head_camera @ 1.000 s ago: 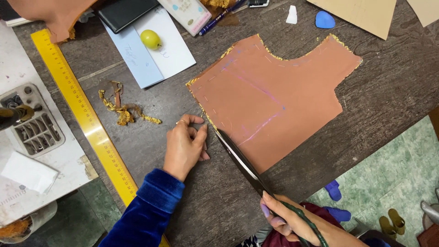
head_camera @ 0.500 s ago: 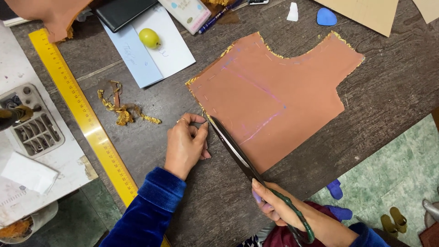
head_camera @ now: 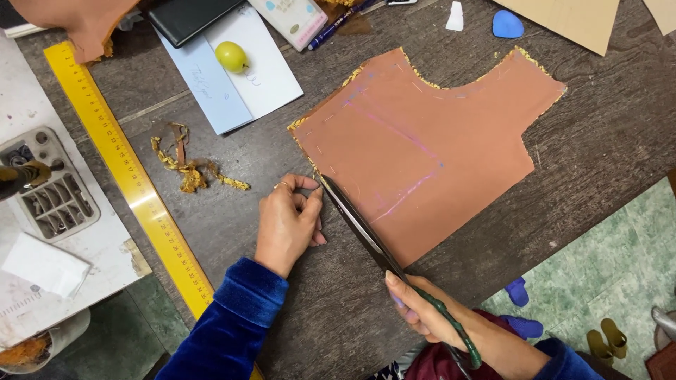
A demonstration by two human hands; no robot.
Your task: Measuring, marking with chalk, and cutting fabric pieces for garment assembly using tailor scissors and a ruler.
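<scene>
A terracotta-brown fabric piece [head_camera: 436,141] with pink chalk lines and a gold frayed edge lies flat on the dark wooden table [head_camera: 605,141]. My right hand [head_camera: 415,309] grips the green handles of long scissors [head_camera: 359,225], whose blades run along the fabric's left edge. My left hand [head_camera: 289,222] rests on the table beside the blades and pinches a thin gold strip at the fabric's edge near the scissor tips.
A yellow ruler [head_camera: 130,176] lies diagonally at the left beside a sewing machine base [head_camera: 49,197]. Gold trimmings [head_camera: 186,165] sit near it. Papers with a small green fruit [head_camera: 231,56], pens, blue chalk [head_camera: 507,24] and white chalk [head_camera: 455,15] line the far side.
The scissors have advanced up the fabric's left edge toward the far corner. My left hand has stayed at the edge, shifting only slightly with the strip.
</scene>
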